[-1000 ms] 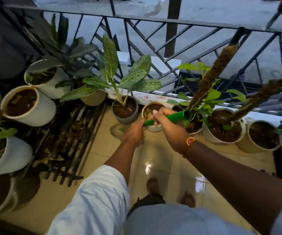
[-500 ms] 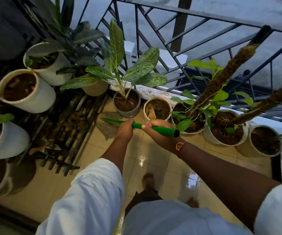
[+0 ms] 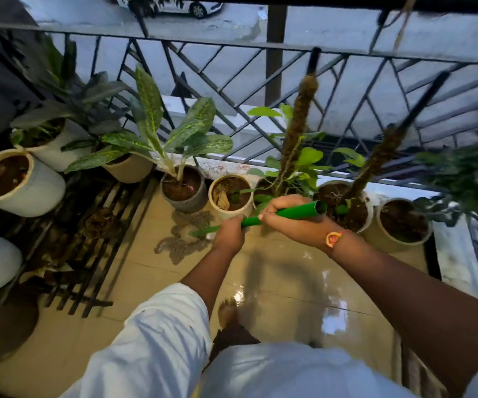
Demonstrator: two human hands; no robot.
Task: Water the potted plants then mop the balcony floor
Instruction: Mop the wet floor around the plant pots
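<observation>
1. Locate the green mop handle (image 3: 303, 210): it runs at a tilt just in front of the grey pot (image 3: 187, 203) and to its right. The lower end points toward the pot. The open upper end is further right.
2. Check the mop head (image 3: 184, 235): its grey strands lie spread on the tiled floor (image 3: 289, 282), directly in front of the grey pot and close to its base.
3. Confirm your left hand (image 3: 229, 234): the fingers are curled tight round the lower part of the handle, in front of the grey pot and slightly right.
4. Confirm your right hand (image 3: 289, 216): the fingers are clamped round the handle near its open end, further right of the grey pot than the left hand. A short bare length of handle shows between the two hands.
5. Note the wristband (image 3: 333, 238) on your right wrist.
6. Note the floor: the tiles are wet and glossy in front of the grey pot and to its right.
7. Note the beige pot (image 3: 217, 196) just beside the grey pot on its right. Further right, two moss poles (image 3: 300, 110) rise from larger pots.
8. Note the black slatted rack (image 3: 88, 225) left of the grey pot, with white pots (image 3: 42, 191) on it.
9. Note the metal railing (image 3: 232, 50) behind the grey pot.
</observation>
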